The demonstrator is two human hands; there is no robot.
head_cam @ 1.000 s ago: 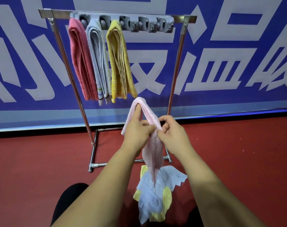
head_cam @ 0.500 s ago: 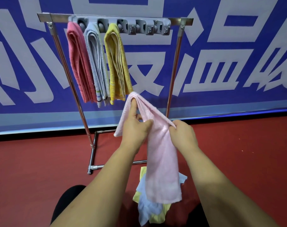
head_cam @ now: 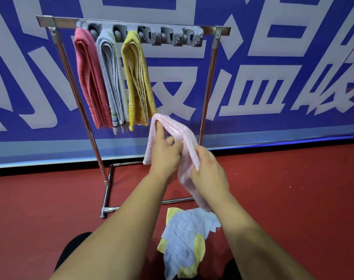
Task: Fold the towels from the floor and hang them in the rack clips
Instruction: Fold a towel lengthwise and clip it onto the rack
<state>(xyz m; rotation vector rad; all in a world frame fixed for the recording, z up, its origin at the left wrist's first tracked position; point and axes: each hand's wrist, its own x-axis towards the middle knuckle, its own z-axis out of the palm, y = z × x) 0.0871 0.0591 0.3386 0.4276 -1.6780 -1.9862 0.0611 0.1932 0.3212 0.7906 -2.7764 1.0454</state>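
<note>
Meanwhile, a person holds a pale pink towel [head_cam: 173,131] in front of the rack [head_cam: 207,102]. Left hand [head_cam: 165,155] is closed on its folded top, a finger raised inside the fold; right hand [head_cam: 209,173] pinches the lower edge, the rest hanging down behind it. Three folded towels, pink [head_cam: 89,81], grey [head_cam: 111,77] and yellow [head_cam: 138,77], hang from the clips [head_cam: 170,37]. More towels [head_cam: 184,243] lie heaped on the red floor [head_cam: 293,199] below.
</note>
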